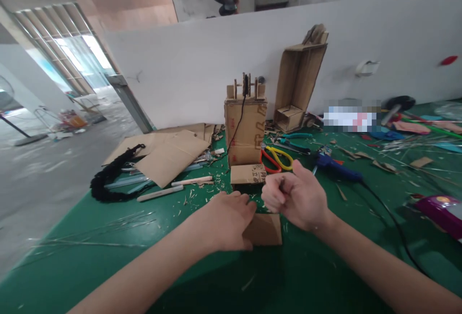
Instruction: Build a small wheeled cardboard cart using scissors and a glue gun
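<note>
My left hand (227, 222) lies on a small brown cardboard piece (267, 230) flat on the green table (108, 256), fingers curled over its near-left part and pressing it down. Just to the right and slightly above, my right hand (296, 198) is closed in a fist with the thumb up; nothing shows inside it. Behind both hands lies a printed cardboard block (248, 174). Behind that stands a cardboard box tower (245, 131) with wooden sticks on top and a black cord hanging down its front.
Yellow-and-red scissors (276, 158), green pliers (296, 137) and a blue glue gun (335, 167) with a black cable lie right of the tower. A tall open cardboard box (299, 83) leans on the white wall. Flat cardboard sheets (169, 152), white sticks (160, 192) and a black braid (111, 174) lie to the left.
</note>
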Motion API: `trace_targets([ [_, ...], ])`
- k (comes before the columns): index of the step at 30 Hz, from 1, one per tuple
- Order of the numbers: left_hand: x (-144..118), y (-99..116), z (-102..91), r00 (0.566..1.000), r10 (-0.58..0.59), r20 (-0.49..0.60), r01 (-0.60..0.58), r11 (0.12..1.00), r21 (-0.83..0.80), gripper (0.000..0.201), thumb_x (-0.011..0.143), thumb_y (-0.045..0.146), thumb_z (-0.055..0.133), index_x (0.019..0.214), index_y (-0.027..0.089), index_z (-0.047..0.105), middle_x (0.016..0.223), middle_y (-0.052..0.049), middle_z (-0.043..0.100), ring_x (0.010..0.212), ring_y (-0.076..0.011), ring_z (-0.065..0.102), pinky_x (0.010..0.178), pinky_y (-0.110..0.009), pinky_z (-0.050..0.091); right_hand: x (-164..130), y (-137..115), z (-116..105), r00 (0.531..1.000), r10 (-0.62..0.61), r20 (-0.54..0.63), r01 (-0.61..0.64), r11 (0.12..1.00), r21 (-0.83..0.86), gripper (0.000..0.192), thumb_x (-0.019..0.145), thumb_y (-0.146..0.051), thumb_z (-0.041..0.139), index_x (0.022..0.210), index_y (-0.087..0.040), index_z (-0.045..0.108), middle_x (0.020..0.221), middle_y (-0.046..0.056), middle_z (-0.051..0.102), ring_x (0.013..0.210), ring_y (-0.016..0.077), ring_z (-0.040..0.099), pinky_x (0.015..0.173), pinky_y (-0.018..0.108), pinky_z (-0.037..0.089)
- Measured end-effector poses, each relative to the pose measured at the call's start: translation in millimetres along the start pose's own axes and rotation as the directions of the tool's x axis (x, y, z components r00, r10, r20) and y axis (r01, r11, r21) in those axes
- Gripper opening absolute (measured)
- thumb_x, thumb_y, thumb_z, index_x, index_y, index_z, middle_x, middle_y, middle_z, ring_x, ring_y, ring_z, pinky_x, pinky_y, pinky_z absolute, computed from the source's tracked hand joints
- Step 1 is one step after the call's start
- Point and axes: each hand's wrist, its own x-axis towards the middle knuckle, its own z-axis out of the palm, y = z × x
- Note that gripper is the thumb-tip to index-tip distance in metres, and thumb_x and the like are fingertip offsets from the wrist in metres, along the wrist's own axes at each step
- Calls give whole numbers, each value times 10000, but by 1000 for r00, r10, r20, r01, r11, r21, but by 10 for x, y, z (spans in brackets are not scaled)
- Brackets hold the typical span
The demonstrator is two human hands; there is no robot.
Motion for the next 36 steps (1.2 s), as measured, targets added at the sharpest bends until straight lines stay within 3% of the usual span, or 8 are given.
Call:
trace_targets([
  [2, 32, -42, 34, 999, -44, -2, 44, 999, 7, 428, 685, 507, 619, 912, 147, 583, 925, -107, 624, 851, -269, 590, 697, -354, 451, -11, 46, -3, 999, 36, 31, -38, 998, 41, 508, 794, -553, 392, 437, -194, 432, 410, -60, 247, 390, 82, 202, 408, 251, 148],
  [9, 73, -219, 51, 997, -71, -23, 69, 996, -59, 464, 661, 581, 610, 876, 176, 538, 905, -78, 621, 808, -248, 601, 606, -305, 423, 87, 263, -82, 992, 0, -124, 0, 1000, 4, 395, 720, -429, 400, 389, -214, 386, 366, -65, 219, 351, 80, 157, 385, 251, 101],
  [19, 95, -207, 34, 997, -74, -23, 72, 994, -86, 494, 635, 581, 634, 908, 176, 559, 898, -76, 639, 782, -248, 613, 565, -292, 414, 238, 390, -96, 986, -29, -166, 30, 1000, 7, 402, 701, -432, 438, 369, -218, 363, 344, -73, 205, 337, 72, 162, 369, 240, 120],
  [25, 93, -219, 52, 996, -80, -32, 76, 992, -102, 559, 638, 588, 632, 999, 168, 561, 958, -88, 645, 878, -268, 611, 662, -317, 446, 254, 395, -59, 982, -4, -189, 1, 1000, -19, 551, 762, -572, 468, 362, -211, 351, 334, -84, 209, 314, 56, 160, 358, 234, 91],
  [28, 95, -219, 55, 993, -120, -2, 120, 989, -88, 583, 628, 620, 617, 982, 160, 560, 929, -96, 650, 831, -269, 619, 628, -315, 439, 265, 392, -35, 973, -13, -231, -4, 997, -71, 580, 760, -602, 471, 350, -216, 330, 323, -85, 203, 306, 56, 163, 350, 234, 93],
  [36, 77, -198, 41, 992, -125, 9, 125, 988, -94, 531, 644, 610, 610, 930, 166, 556, 927, -89, 650, 828, -266, 626, 615, -307, 439, 263, 466, -69, 974, -66, -217, 24, 981, -190, 524, 821, -461, 381, 357, -221, 331, 334, -71, 222, 325, 71, 205, 359, 240, 150],
])
